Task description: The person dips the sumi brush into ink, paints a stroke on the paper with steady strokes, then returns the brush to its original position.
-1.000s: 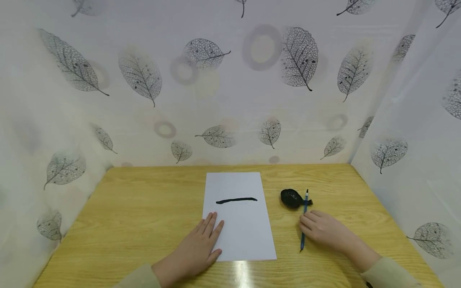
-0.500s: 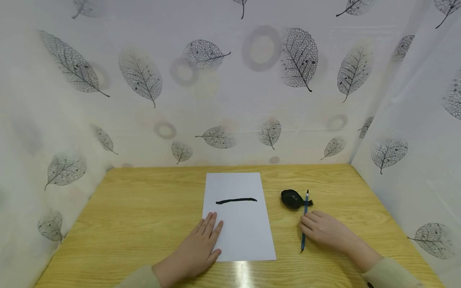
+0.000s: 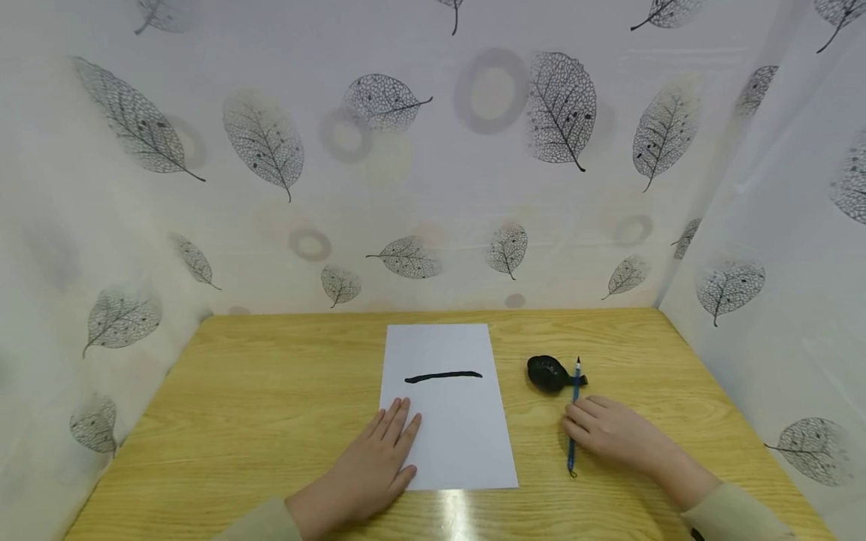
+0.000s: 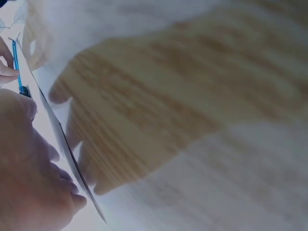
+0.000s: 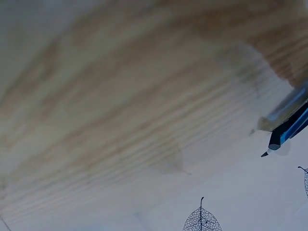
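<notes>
My left hand [image 3: 374, 460] rests flat with its fingers spread on the lower left of a white sheet of paper [image 3: 460, 436]. One thick black stroke [image 3: 443, 376] runs across the sheet's upper half. To the right, my right hand [image 3: 609, 432] pinches the handle of a blue writing brush [image 3: 576, 389], its fingers curled over the middle. The brush's dark tip points away from me, lying across the short handle of a black leaf-shaped ink dish [image 3: 546, 373]. In the right wrist view the brush tip [image 5: 265, 154] shows at the right edge, with the black dish handle under the brush.
A wood-grain table [image 3: 271, 391] carries everything. Pale sheeting with printed leaves [image 3: 419, 188] rises behind the table and along both sides. A bright glare lies on the table below the paper.
The brush's near end has shifted slightly to the right and its loop now shows. Both hands have stayed almost in place.
</notes>
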`<state>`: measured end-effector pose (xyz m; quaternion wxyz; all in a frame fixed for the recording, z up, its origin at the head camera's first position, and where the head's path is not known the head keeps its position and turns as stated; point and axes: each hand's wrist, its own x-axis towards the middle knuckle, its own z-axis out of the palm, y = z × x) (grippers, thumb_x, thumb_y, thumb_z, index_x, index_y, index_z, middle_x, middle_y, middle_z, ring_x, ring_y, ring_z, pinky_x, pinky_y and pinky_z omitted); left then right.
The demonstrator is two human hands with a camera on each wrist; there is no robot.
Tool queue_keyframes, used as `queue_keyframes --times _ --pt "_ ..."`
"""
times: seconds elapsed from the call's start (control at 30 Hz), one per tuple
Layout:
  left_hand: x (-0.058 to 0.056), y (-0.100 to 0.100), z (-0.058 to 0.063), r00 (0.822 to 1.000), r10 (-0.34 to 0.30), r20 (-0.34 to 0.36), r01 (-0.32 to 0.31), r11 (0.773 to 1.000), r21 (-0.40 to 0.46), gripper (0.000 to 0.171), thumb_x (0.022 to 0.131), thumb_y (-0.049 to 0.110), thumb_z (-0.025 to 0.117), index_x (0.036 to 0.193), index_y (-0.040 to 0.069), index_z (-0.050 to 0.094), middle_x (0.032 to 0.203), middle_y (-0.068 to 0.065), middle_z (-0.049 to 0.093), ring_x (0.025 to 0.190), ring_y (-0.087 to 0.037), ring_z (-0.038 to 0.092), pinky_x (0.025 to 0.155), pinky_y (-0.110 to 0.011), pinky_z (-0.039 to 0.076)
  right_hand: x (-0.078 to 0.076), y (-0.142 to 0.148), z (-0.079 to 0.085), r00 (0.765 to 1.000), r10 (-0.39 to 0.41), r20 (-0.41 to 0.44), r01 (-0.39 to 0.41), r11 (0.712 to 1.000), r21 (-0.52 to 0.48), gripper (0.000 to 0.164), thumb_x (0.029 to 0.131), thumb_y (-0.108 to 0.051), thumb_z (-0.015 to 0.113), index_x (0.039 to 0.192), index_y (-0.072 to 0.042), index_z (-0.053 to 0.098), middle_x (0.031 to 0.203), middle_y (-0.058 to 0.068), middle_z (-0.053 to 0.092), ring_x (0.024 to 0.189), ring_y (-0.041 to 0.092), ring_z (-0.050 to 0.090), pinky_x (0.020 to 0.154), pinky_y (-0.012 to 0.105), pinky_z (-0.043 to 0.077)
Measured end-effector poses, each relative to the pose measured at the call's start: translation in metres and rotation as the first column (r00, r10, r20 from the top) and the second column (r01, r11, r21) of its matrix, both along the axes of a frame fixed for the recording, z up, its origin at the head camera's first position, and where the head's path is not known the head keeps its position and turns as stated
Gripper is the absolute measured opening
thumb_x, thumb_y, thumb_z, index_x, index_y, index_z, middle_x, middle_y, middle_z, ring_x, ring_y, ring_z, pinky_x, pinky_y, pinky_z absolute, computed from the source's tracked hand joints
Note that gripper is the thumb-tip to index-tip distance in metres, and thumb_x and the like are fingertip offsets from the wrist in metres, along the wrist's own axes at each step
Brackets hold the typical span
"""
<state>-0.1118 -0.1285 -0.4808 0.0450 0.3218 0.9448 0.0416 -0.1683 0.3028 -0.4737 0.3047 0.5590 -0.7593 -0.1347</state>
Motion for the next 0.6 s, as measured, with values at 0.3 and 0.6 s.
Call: queue_keyframes --times 0.3,0.6 --pt "-0.003 -0.001 0.001 0.998 -0.023 -0.057 0.024 1.0 0.016 0.066 0.111 0.041 0.048 0.163 0.001 0.039 0.172 -0.025 0.031 0.161 -0.037 0.032 0.129 -0.05 0.036 0.002 0.0 0.005 1.0 -0.012 -0.01 0.012 1.0 0.015 0.065 0.115 -0.002 0.009 0.103 -0.01 0.073 0.099 0.006 0.071 0.087 0.018 0.067 0.077 0.032 0.06" --pt "-0.007 -0.001 -0.001 0.981 -0.067 -0.182 0.072 0.997 0.022 0.063 0.11 0.04 0.05 0.162 0.004 0.043 0.171 -0.019 0.038 0.16 -0.033 0.036 0.129 -0.045 0.037 0.004 -0.006 0.012 0.997 0.006 -0.073 -0.008 1.0 -0.024 0.063 0.115 0.004 0.014 0.103 -0.009 0.075 0.101 0.007 0.074 0.089 0.019 0.07 0.076 0.033 0.061"
